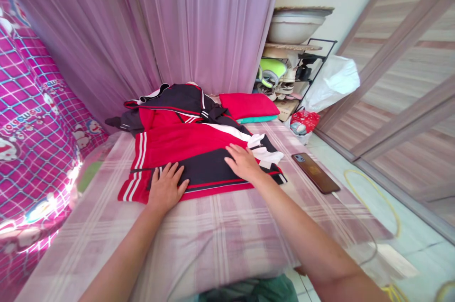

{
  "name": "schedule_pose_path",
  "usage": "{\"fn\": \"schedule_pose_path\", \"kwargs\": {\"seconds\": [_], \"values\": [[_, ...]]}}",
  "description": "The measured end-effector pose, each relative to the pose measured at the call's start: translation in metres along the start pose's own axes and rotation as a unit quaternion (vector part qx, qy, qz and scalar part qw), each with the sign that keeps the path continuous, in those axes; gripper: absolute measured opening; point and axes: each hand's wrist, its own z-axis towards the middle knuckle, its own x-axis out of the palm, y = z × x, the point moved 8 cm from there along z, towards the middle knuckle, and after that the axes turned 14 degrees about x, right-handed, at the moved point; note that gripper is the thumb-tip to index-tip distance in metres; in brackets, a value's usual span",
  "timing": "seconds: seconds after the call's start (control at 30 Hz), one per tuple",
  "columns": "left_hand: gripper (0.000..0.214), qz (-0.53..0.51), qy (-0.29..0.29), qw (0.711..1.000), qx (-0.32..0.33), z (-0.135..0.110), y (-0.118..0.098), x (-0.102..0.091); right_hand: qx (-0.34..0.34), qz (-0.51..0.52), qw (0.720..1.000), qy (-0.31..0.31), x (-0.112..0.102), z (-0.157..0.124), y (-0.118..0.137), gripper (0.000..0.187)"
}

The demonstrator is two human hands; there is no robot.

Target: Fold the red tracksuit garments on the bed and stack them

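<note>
A red and dark jacket point(206, 162) with white stripes lies spread on a plaid cloth, its striped hem toward the left and its white-edged collar toward the right. My left hand point(166, 188) rests on it near the hem, fingers spread. Farther right, my right hand point(243, 161) lies on the dark panel near the collar, fingers apart. Neither hand grips the fabric. Behind the jacket sits a heap of more dark and red clothing point(170, 103). Beside that heap is a folded red garment point(249, 105) with a teal layer underneath.
A phone point(314, 172) with a white cable lies on the plaid cloth point(213, 231) at the right. Purple curtains point(213, 22) hang behind, and a pink patterned cover point(35, 117) hangs at the left. A rack with shoes and a basin point(296, 27) stands beyond the far right corner.
</note>
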Motion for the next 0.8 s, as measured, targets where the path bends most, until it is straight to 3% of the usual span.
{"fn": "schedule_pose_path", "kwargs": {"seconds": [0.1, 0.2, 0.3, 0.53, 0.7, 0.8], "values": [[0.052, -0.006, -0.005, 1.000, -0.002, -0.001, 0.001, -0.001, -0.075, 0.012, 0.997, 0.024, 0.021, 0.008, 0.067, 0.056], [0.051, -0.015, -0.009, 1.000, -0.008, -0.002, 0.002, -0.002, -0.080, -0.011, 0.994, 0.074, 0.051, 0.012, 0.088, 0.059], [0.050, -0.025, -0.004, 1.000, -0.011, -0.004, 0.003, -0.002, -0.061, -0.037, 0.994, 0.084, 0.062, 0.013, 0.065, 0.061], [0.049, -0.055, 0.008, 0.998, -0.024, -0.002, 0.009, 0.000, 0.022, -0.076, 0.996, 0.050, 0.046, 0.001, -0.035, 0.060], [0.047, -0.081, 0.100, 0.990, -0.065, 0.021, 0.011, -0.007, 0.019, -0.076, 0.996, 0.029, 0.043, -0.004, -0.046, 0.060], [0.048, -0.045, 0.085, 0.994, -0.045, 0.040, -0.008, -0.018, 0.020, -0.068, 0.997, 0.023, 0.044, -0.003, -0.044, 0.060]]}}
